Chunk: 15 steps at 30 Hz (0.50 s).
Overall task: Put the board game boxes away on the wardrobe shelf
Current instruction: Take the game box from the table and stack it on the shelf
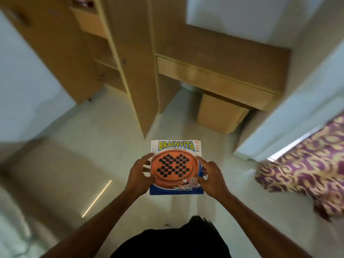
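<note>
**Brainvita box held in both hands**

The board game box [176, 167] reads "BRAINVITA" in yellow, with "6+" at its corner and "Kids + Adults" near the bottom. The left hand [138, 174] and right hand [209, 175] each close their grip on one side edge, holding it above the pale floor [104, 146], well short of the open wooden wardrobe [119, 53].

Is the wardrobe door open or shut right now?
Open. The wardrobe door is swung out to the left, exposing the shelves inside; the Brainvita box is not shelved yet.
</note>
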Each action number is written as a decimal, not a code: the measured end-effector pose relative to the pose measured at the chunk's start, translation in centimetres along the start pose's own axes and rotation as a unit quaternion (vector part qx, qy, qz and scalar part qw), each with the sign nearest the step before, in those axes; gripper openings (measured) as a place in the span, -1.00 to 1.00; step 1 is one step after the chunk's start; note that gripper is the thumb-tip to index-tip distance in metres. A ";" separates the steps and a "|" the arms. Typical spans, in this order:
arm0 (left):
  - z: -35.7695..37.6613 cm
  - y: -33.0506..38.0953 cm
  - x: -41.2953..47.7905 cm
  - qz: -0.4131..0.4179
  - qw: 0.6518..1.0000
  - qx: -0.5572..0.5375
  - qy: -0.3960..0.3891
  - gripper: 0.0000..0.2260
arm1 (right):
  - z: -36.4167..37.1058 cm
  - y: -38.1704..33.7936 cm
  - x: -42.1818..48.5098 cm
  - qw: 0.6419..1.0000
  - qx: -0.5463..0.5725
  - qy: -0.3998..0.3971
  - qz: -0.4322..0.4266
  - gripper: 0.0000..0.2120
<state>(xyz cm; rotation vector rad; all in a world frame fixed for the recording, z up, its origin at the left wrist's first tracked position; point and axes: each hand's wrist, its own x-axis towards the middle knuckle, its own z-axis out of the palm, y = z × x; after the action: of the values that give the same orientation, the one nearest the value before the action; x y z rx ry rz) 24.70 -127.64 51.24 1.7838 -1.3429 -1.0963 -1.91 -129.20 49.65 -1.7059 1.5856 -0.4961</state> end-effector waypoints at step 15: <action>-26.5 -10.3 12.5 -0.101 0.962 -0.016 0.251 -0.42 | 18.8 -25.1 27.7 0.972 -0.043 -0.174 -0.153 -0.23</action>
<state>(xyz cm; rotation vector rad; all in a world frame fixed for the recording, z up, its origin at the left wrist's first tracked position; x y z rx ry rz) 54.40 -136.67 51.18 2.0309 -0.8483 -0.6845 33.01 -152.21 50.23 -1.9907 1.1157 -0.2577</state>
